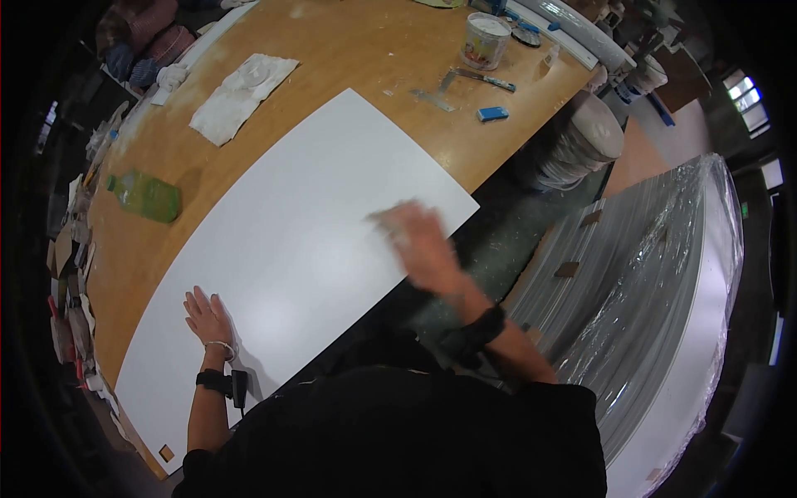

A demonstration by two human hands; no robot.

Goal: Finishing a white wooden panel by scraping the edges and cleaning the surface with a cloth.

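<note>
A long white panel [290, 216] lies flat on the wooden worktable. Toward its near left end, my left hand [206, 319] rests palm down with the fingers spread, holding nothing. Over the right part of the panel is my right hand [419, 245], smeared by motion. Its fingers are too blurred to show whether they grip anything or touch the surface. A small square cutout [166, 453] marks the panel's near left corner.
The worktable [357, 46] carries a green bottle [148, 196], white cloth [245, 95], tub [486, 41], putty knife [486, 80] and blue block [492, 114]. Right of me stands a plastic-wrapped panel stack [631, 282], beyond it a round container [585, 137]. Another person [154, 41] is far left.
</note>
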